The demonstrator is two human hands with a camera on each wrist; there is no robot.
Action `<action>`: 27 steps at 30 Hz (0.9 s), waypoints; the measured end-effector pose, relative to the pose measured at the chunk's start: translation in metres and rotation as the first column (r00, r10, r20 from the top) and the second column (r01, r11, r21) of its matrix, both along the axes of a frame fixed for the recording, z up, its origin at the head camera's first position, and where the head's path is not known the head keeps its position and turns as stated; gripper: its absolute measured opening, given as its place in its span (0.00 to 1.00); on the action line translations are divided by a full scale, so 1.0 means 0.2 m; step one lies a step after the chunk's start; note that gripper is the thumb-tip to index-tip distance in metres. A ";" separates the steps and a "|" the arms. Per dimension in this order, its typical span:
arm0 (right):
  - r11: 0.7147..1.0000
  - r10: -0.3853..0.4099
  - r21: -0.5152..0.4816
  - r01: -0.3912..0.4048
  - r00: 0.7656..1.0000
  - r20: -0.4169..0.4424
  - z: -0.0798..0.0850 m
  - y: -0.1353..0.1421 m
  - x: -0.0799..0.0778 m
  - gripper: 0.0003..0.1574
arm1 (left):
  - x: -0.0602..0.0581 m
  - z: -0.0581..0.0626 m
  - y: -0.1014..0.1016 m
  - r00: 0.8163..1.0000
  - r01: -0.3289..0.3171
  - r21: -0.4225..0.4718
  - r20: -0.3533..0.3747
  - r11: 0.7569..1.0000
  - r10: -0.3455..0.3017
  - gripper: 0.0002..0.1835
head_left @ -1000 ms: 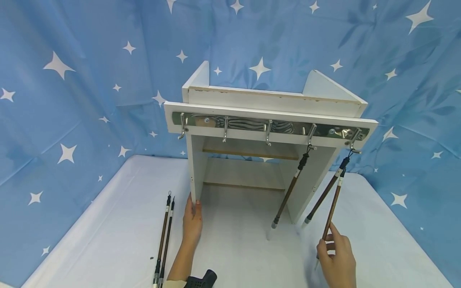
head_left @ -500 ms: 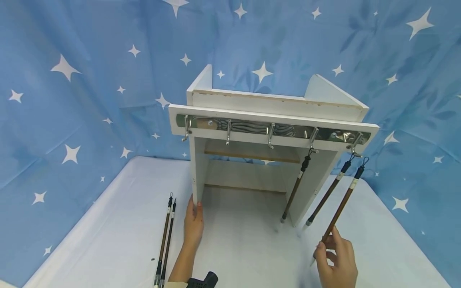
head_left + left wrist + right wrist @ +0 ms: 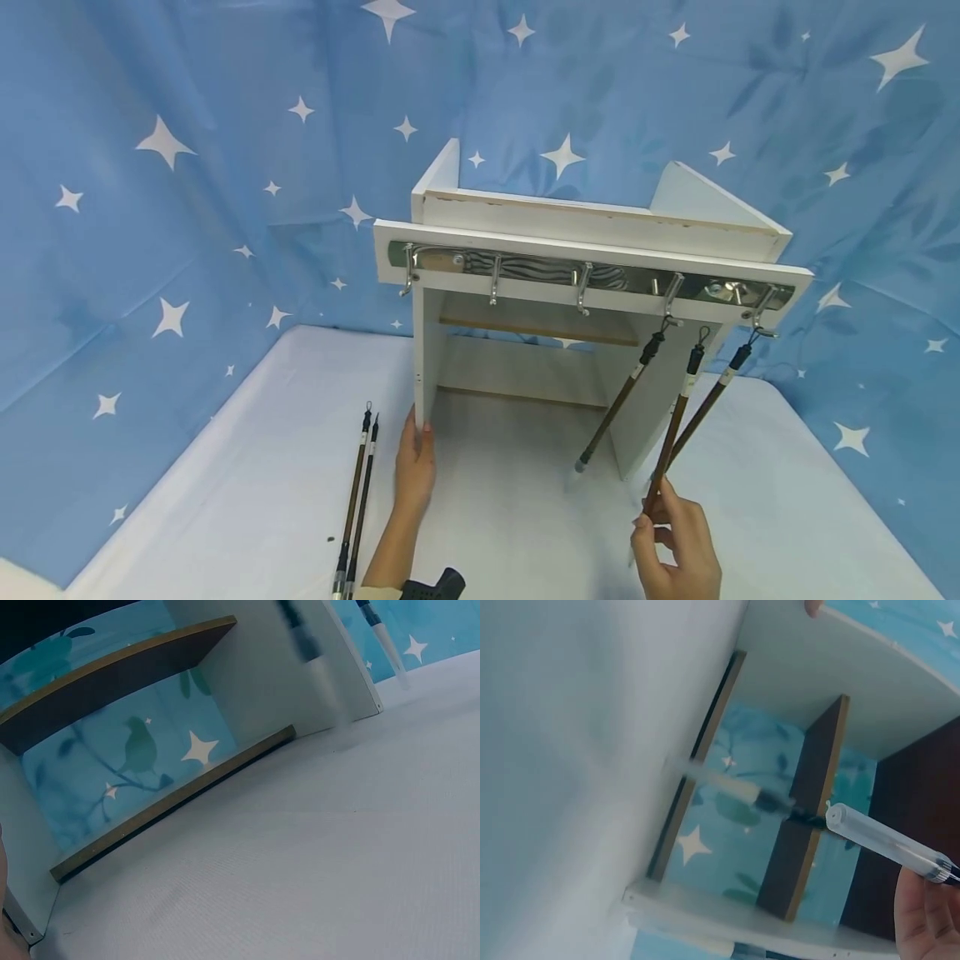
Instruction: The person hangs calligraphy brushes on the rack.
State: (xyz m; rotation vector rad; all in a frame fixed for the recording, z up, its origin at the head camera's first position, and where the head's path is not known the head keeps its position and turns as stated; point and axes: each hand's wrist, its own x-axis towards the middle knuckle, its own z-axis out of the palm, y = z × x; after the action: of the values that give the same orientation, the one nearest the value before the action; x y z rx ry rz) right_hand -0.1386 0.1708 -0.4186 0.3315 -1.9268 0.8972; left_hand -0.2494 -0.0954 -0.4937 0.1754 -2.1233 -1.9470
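Note:
My right hand (image 3: 678, 542) pinches the lower handle of a calligraphy brush (image 3: 675, 417), which has a brown handle and a black loop at its top. The loop stands free, between the two right-hand hooks and a little below them. In the right wrist view, the brush's clear cap (image 3: 885, 840) sticks out past the fingers. Two similar brushes hang by loops, one brush (image 3: 621, 404) on the second hook from the right, the other brush (image 3: 723, 379) on the rightmost hook (image 3: 763, 308). My left hand (image 3: 415, 475) grips the lower left side panel (image 3: 425, 358) of a white shelf unit.
A metal hook strip (image 3: 637, 279) runs along the unit's front board; its three left hooks carry nothing. Two more brushes (image 3: 352, 500) lie side by side on the white tabletop (image 3: 247, 467), left of my left forearm. A blue star-patterned curtain (image 3: 225, 208) hangs behind.
My right hand has carried its brush leftward; the loop end swung right of the rightmost hanging brush, then came to its left. My left hand keeps its grip. The head view has shifted slightly.

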 end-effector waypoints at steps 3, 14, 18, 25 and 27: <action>0.999 0.040 0.008 -0.040 0.998 -0.049 0.00 -0.02 -0.02 0.33 | 0.00 0.00 0.00 1.000 -0.002 0.003 -0.003 1.000 0.002 0.29; 0.983 0.152 0.119 -0.139 0.982 -0.111 0.10 -0.14 -0.06 0.23 | 0.00 0.00 0.01 1.000 -0.001 0.012 -0.024 1.000 0.001 0.31; 0.967 0.234 0.150 -0.205 0.951 -0.204 0.16 -0.17 -0.10 0.28 | 0.01 0.02 0.01 1.000 -0.004 0.020 -0.022 1.000 0.005 0.30; 0.968 0.247 0.117 -0.223 0.931 -0.268 0.14 -0.20 -0.14 0.25 | -0.01 -0.01 0.01 1.000 -0.015 0.007 -0.020 1.000 0.015 0.29; 0.968 0.248 0.107 -0.228 0.935 -0.254 0.15 -0.23 -0.12 0.25 | -0.01 -0.01 0.01 1.000 -0.018 0.003 -0.019 1.000 0.018 0.29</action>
State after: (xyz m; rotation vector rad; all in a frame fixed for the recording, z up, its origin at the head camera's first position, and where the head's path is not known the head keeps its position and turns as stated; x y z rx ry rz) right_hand -0.1630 0.1240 -0.3894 0.7082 -1.6970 0.8858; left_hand -0.2505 -0.0936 -0.4947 0.1756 -2.0997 -1.9340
